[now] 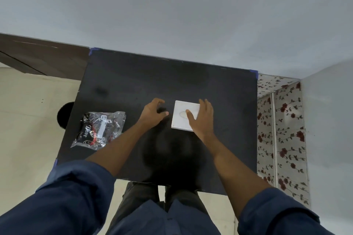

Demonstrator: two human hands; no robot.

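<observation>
A white square flat box (181,118) with a faint oval mark lies on the black table (191,82), right of centre. My right hand (202,118) rests flat on its right half, with the fingers reaching to the far edge and the thumb lying on top. My left hand (153,113) hovers just left of the box with fingers curled and thumb pointing toward the box. A small dark blur sits between its fingers and thumb; whether it holds anything is unclear.
A clear plastic bag (99,129) with dark "Dove" packets lies near the table's left edge. The table's far side stands against a pale wall. A round black object (64,114) is on the floor at left, and a flowered surface (282,135) is at right.
</observation>
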